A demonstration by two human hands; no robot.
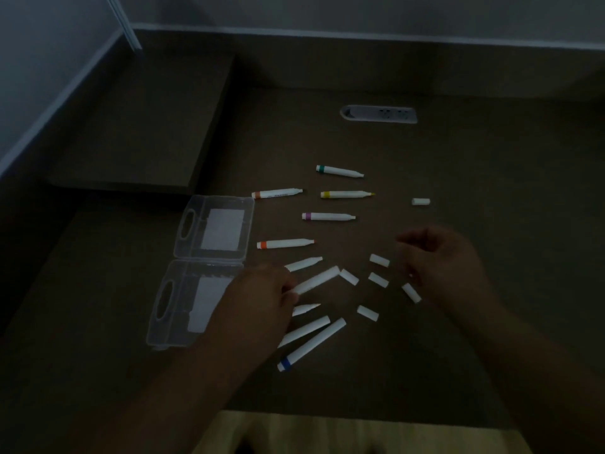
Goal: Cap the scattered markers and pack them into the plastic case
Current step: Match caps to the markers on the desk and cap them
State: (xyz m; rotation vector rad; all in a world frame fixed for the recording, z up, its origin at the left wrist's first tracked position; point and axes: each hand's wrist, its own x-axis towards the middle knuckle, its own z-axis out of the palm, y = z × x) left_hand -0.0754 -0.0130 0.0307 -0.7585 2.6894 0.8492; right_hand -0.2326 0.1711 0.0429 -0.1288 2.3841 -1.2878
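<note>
light: room is being kept dim | counter: dark brown top is being backed by pale walls | socket strip: is being held recessed in counter | raised shelf: is being seen far left

Dark brown desk: open clear plastic case at left; white markers and loose caps scattered right.

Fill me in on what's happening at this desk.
A person is sorting white markers on a dim brown desk. The left hand grips one marker by its end, while the right hand hovers with loosely curled fingers over several loose caps. Most markers, like the purple-banded one, lie uncapped. The clear plastic case lies open to the left with no markers in it yet.
</note>
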